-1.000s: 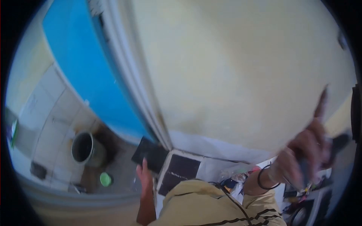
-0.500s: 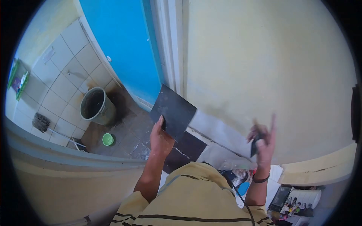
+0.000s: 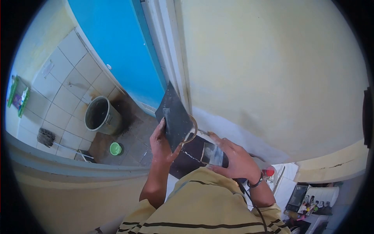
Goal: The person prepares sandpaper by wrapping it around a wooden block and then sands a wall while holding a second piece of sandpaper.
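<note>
My left hand [image 3: 159, 142] grips a dark, flat, squarish board [image 3: 174, 117], with the thumb on its face. The board is tilted steeply and carries a pale smear; a curved brown band [image 3: 194, 132] shows at its right edge. My right hand [image 3: 237, 160] is closed on a small flat rectangular scraper [image 3: 212, 154], coated in whitish residue. The scraper is to the right of the board, apart from it. Whitish marks show on the fingers of both hands. Beyond them stands a cream wall [image 3: 272, 78] with a whiter strip [image 3: 222, 126] along its foot.
A blue door [image 3: 117, 46] in a white frame stands ahead. Left, past a sill, are a grey bucket [image 3: 102, 117], a green bowl [image 3: 115, 148] and a brush with a pale handle [image 3: 46, 137]. Household items, including a dish rack [image 3: 321, 195], lie at lower right.
My right hand has come down and left from near the wall, bringing the scraper close to the board. In my left hand the board has turned to a steeper tilt.
</note>
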The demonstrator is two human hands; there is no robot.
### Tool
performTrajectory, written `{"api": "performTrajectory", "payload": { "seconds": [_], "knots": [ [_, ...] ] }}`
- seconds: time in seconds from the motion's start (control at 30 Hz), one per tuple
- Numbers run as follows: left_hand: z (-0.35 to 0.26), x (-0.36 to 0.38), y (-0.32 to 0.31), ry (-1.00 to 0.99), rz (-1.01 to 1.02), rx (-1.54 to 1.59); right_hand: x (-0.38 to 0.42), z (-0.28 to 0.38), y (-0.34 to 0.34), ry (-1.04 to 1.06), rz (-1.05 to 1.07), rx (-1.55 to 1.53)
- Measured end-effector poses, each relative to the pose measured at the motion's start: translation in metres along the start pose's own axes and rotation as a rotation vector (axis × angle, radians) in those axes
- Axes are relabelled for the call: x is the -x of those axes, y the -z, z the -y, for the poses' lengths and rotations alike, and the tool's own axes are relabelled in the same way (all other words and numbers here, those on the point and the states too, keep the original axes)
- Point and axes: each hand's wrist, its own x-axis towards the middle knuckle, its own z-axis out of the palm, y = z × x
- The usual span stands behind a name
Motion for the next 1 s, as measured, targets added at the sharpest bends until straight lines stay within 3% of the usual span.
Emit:
{"api": "performTrajectory", "payload": {
  "seconds": [0.03, 0.13, 0.33, 0.43, 0.53, 0.83, 0.93, 0.97, 1.0],
  "knots": [
    [0.001, 0.002, -0.005, -0.038, -0.113, -0.077, -0.002, 0.005, 0.002, -0.052, 0.063, 0.042],
    [0.004, 0.004, -0.005, -0.091, -0.077, -0.126, -0.007, 0.003, -0.002, 0.087, -0.05, 0.121],
    [0.003, 0.01, -0.016, -0.062, -0.073, -0.11, -0.016, 0.017, 0.005, 0.022, 0.069, 0.283],
    [-0.001, 0.01, -0.014, -0.026, 0.053, -0.079, -0.015, 0.018, 0.008, 0.005, 0.13, 0.309],
    [-0.002, 0.011, -0.016, -0.023, 0.08, -0.073, -0.012, 0.018, 0.007, 0.049, 0.082, 0.374],
    [-0.008, 0.008, -0.006, -0.073, -0.048, -0.185, -0.004, 0.012, 0.013, 0.054, 0.126, 0.416],
    [-0.038, 0.006, -0.007, -0.156, 0.229, -0.184, 0.004, 0.001, 0.014, 0.054, 0.121, 0.435],
    [-0.035, 0.012, -0.027, -0.252, -0.112, -0.222, 0.006, 0.0, 0.017, 0.051, 0.134, 0.373],
    [-0.033, 0.014, -0.043, -0.282, -0.21, -0.236, 0.009, 0.001, 0.02, 0.048, 0.15, 0.311]
  ]
}}
